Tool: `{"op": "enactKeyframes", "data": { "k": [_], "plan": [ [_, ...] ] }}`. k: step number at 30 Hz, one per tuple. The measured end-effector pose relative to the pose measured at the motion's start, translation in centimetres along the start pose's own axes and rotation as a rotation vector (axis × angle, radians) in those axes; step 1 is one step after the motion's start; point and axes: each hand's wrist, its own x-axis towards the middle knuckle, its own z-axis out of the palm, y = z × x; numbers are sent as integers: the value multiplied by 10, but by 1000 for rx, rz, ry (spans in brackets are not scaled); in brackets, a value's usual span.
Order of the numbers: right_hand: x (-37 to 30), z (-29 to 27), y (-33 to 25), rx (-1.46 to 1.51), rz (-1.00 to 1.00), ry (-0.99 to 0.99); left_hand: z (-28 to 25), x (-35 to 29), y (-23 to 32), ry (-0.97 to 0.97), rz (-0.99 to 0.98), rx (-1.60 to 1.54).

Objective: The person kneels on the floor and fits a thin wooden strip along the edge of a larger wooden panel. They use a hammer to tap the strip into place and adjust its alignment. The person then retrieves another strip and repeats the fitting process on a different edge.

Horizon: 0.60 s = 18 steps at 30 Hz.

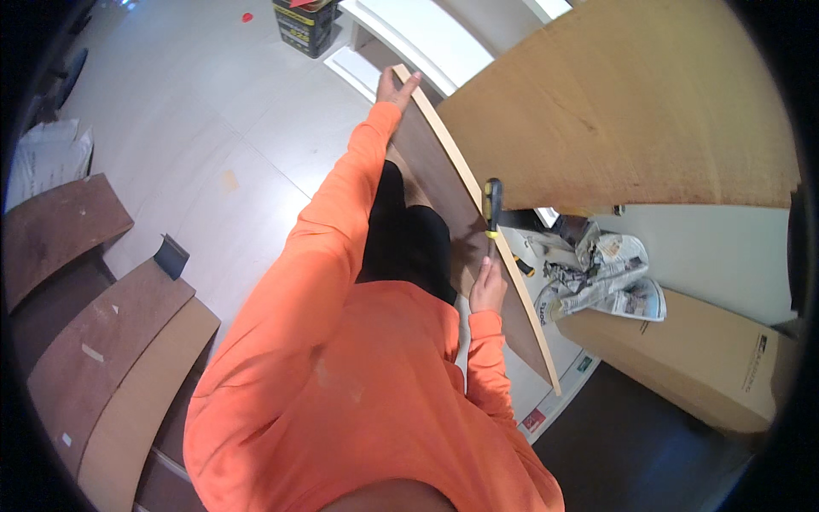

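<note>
My left hand point(399, 88) is closed around the far end of a long wooden board point(473, 224), its thumb over the pale edge. The board stands on edge, slanting from far left to near right, its brown face toward me. Lower along it, my right hand point(487, 288) grips the metal shaft of a hand tool point(492, 205) with a black-and-yellow handle. That handle points away from me, beside the board's edge. Whether it is a chisel or a screwdriver I cannot tell. Fingers partly hide the shaft.
A large wooden panel point(623, 111) rises at the right, near crumpled newspaper point(614, 273) and a cardboard box point(682, 358). Another black-and-yellow handle point(523, 266) lies beyond the board. Brown boards point(111, 367) are stacked at the left. A dark tin point(305, 30) and white furniture point(418, 38) stand at the back.
</note>
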Motion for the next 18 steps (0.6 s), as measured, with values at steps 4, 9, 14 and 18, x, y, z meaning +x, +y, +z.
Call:
{"op": "enactKeyframes", "data": {
  "k": [4, 9, 14, 18],
  "plan": [
    [12, 17, -12, -57, -74, -10, 0, -1, 2, 10, 30, 45],
    [23, 22, -25, 21, -84, -32, 0, -9, 15, 48, 62, 106],
    [41, 30, -39, 43, -215, -35, -1, -8, 16, 56, 84, 90],
    [55, 41, -52, -50, -105, -139, -2, -6, 9, 26, 74, 73]
  ]
}}
